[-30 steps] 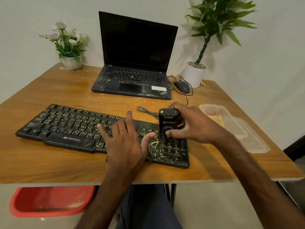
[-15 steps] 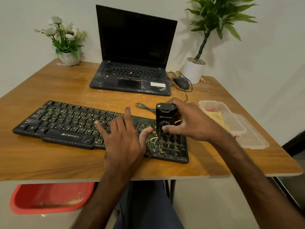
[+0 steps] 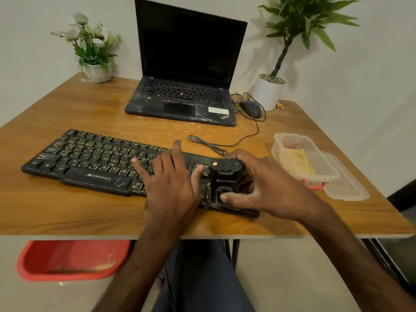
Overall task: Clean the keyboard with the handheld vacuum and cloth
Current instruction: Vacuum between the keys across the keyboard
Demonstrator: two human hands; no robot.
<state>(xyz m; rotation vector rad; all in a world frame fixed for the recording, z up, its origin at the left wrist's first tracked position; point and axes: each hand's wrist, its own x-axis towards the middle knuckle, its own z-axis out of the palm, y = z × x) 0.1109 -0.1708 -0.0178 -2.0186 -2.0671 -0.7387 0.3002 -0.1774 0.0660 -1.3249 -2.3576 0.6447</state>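
Observation:
A black Zebronics keyboard [image 3: 90, 161] lies across the wooden table [image 3: 67, 210]. My left hand [image 3: 168, 183] rests flat on its middle keys with fingers spread. My right hand [image 3: 265, 188] grips a small black handheld vacuum [image 3: 225, 176] that stands upright on the keyboard's right end, with my thumb on its front. A yellow cloth [image 3: 295, 162] lies inside a clear plastic container [image 3: 290, 140] to the right of the keyboard.
An open black laptop [image 3: 186, 95] stands behind the keyboard, with a wired mouse [image 3: 251, 108] beside it. A flower pot [image 3: 96, 72] sits back left, a potted plant [image 3: 269, 91] back right. A clear lid [image 3: 346, 188] lies by the container. A red basin [image 3: 67, 260] is under the table.
My right hand has slid the vacuum toward the keyboard's front edge. My left hand has stayed on the keys. The view has shifted slightly.

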